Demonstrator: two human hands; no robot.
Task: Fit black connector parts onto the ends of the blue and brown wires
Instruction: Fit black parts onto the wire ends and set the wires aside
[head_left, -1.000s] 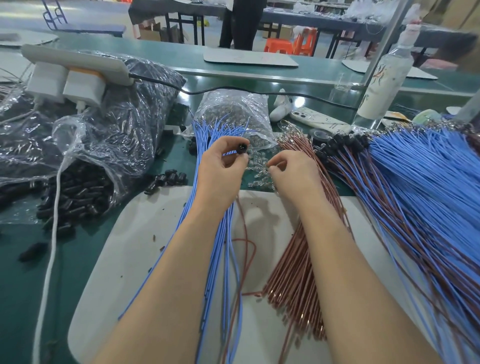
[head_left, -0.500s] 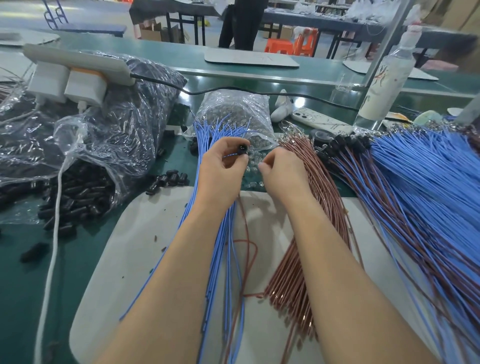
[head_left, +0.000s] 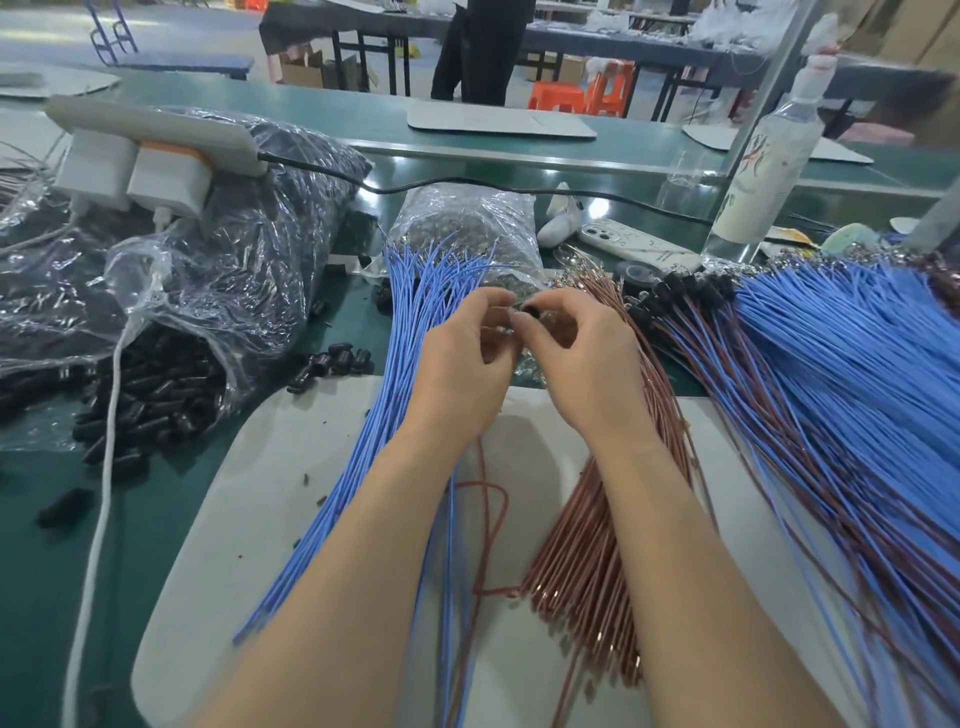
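Meeting fingertip to fingertip over the gap between the blue wires and the brown wires, the left hand and right hand both curl thumb and forefinger tightly onto one connector. Probably one steadies it while the other feeds in a wire end, though which does which is too small to tell. The stock seems laid out for short reaches: loose connectors spill from a bag at the left, both bundles fan across the mat, and finished wires lie piled at the right.
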